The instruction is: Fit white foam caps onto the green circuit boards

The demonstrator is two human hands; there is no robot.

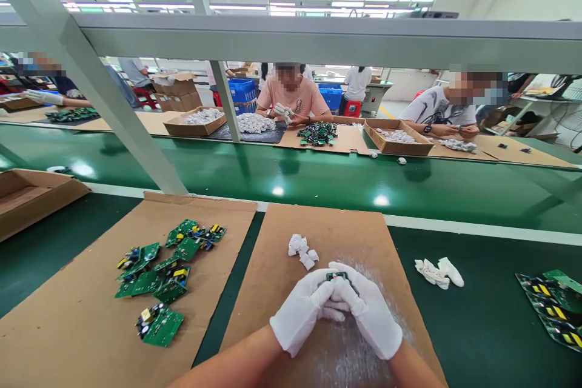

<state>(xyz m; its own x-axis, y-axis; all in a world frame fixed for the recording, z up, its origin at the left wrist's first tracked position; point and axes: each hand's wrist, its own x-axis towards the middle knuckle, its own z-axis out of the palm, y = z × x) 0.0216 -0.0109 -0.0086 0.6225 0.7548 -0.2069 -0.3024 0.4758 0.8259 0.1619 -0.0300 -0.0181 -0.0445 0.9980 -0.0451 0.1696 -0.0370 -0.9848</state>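
Observation:
My left hand and my right hand, both in white gloves, meet over a cardboard sheet. Between their fingers they hold a small green circuit board, mostly covered by the gloves. Both hands are closed around it. Just beyond them on the cardboard lie several small white pieces. Left of my hands, on another cardboard sheet, is a loose group of green circuit boards with yellow and black components.
Crumpled white gloves and a panel of boards lie at the right. An open cardboard box stands at the left. Beyond the green conveyor, people work beside trays. A slanted metal post rises at the left.

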